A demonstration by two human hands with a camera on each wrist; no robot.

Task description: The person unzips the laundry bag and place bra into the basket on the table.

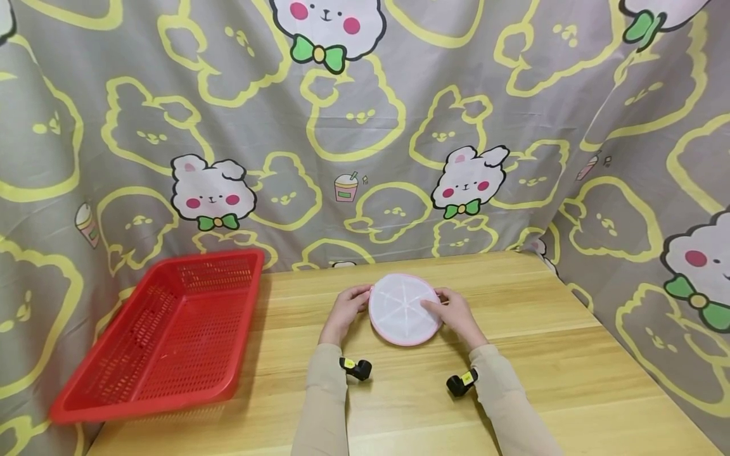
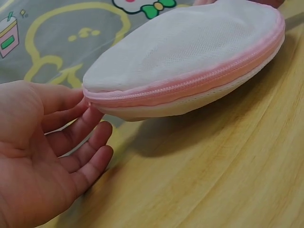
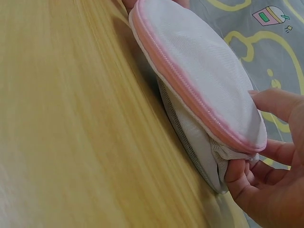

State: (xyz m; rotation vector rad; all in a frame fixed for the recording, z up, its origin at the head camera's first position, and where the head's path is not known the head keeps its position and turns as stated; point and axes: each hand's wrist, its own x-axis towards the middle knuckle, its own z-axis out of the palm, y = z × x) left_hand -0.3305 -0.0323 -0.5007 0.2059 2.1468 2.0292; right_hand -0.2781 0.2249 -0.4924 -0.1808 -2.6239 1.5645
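Note:
A round white mesh laundry bag (image 1: 403, 310) with a pink zipper round its edge is held between both hands, over the far middle of the table. My left hand (image 1: 345, 310) pinches the bag's left edge at the zipper, with the lower fingers spread beside it in the left wrist view. On the opposite side, my right hand (image 1: 456, 315) grips the bag, thumb on the top mesh and fingers curled under the rim. The right wrist view shows the zipper (image 3: 178, 80) closed along the near edge and a loose grey-white fabric layer (image 3: 190, 133) sagging below it.
A red plastic basket (image 1: 154, 405) with perforated sides stands at the left of the wooden table (image 1: 547, 380). A grey curtain (image 1: 393, 126) with cartoon prints hangs behind the table and along both sides. Black cameras are strapped to both wrists.

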